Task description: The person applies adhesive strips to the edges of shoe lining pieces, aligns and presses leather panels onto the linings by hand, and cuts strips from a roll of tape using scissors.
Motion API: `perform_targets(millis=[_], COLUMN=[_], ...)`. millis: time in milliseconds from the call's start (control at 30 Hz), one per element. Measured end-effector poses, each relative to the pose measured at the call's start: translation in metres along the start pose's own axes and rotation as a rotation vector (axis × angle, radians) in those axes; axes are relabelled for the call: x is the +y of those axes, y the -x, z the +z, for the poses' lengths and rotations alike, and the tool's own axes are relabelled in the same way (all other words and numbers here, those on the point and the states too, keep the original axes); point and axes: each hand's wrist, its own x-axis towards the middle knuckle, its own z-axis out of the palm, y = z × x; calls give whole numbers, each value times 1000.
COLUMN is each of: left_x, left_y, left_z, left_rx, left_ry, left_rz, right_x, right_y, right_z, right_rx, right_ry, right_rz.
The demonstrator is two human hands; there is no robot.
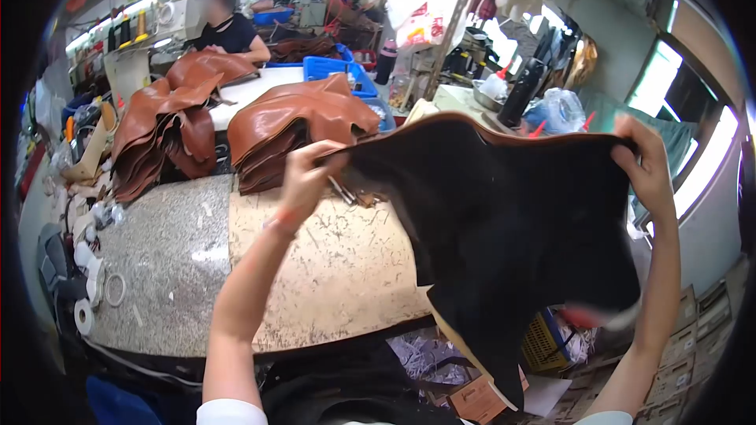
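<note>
A large leather piece [512, 212] hangs between my hands, its black side facing me and a thin brown edge showing along the top. My left hand [309, 177] pinches its upper left corner above the worktable. At the upper right corner, my right hand [647, 167] grips it between thumb and fingers. The lower part drapes past the table's front edge, with one long point hanging down. Behind my left hand lies a folded stack of brown leather [299, 122]. A second brown leather pile [169, 126] sits farther left.
The worktable has a speckled grey board [161, 267] beside a scuffed tan board [331, 267]. Blue baskets [339, 75] stand at the back, and a person [224, 27] sits behind the leather. White tape rolls [84, 316] hang at left. A yellow basket [543, 346] is below the leather.
</note>
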Motion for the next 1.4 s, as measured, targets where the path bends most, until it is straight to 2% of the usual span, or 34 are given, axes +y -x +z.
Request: perform_targets(millis=[33, 67, 100, 133, 200, 267, 300, 367, 433, 467, 500, 533, 600, 700, 800, 833, 933, 967, 1200, 1400], left_x=[-2, 37, 40, 58, 69, 86, 94, 92, 74, 62, 54, 40, 20, 1, 0, -2, -6, -8, -15, -9], left_y=[2, 14, 1, -2, 4, 24, 35, 53, 68, 69, 68, 67, 65, 55, 44, 41, 39, 39, 43, 45], left_z=[-34, -46, -77, -88, -131, -168, -188, -214, -243, -255, -262, -266, -271, -270, -259, -259, -256, -256, -255, -251], left_rx=[57, 60, -56, -88, -125, -126, -153, -73, 11, 20, 78, 148, 236, 300, 299, 287, 266, 267, 265, 265], left_ry=[195, 307, 34, 168, -11, -93, -126, -243, -380, -551, -635, -541, -424, -410, -365, -364, -282, -284, -205, -180], left_rz=[177, 128, 183, -118, -202, -332, -408, -458, -454, -307, -299, -276, -232, -183, -180, -183, -201, -209, -279, -290], right_x=[30, 48, 61, 51, 43, 38, 32, 14, 0, -7, -11, -17, -13, -17, -34, -37, -32, -35, -32, -29], right_y=[19, 31, 52, 49, 55, 53, 48, 26, 9, 2, 1, -5, -10, -21, -23, -24, -20, -18, -18, -19], right_z=[-7, 15, 51, 66, 110, 156, 178, 220, 268, 291, 309, 320, 323, 303, 298, 294, 306, 308, 308, 307], right_rx=[59, 101, 159, -86, -201, -280, -316, -374, -372, -328, -305, -192, -299, -175, -169, -197, -18, 40, 44, 18], right_ry=[-184, -171, -7, -228, -562, -833, -910, -1030, -1003, -968, -1034, -998, -876, -229, -558, -631, -552, -575, -577, -499], right_rz=[218, 289, 219, 335, 418, 404, 402, 408, 334, 277, 306, 151, 174, -253, -10, 12, -71, -29, 144, 41])
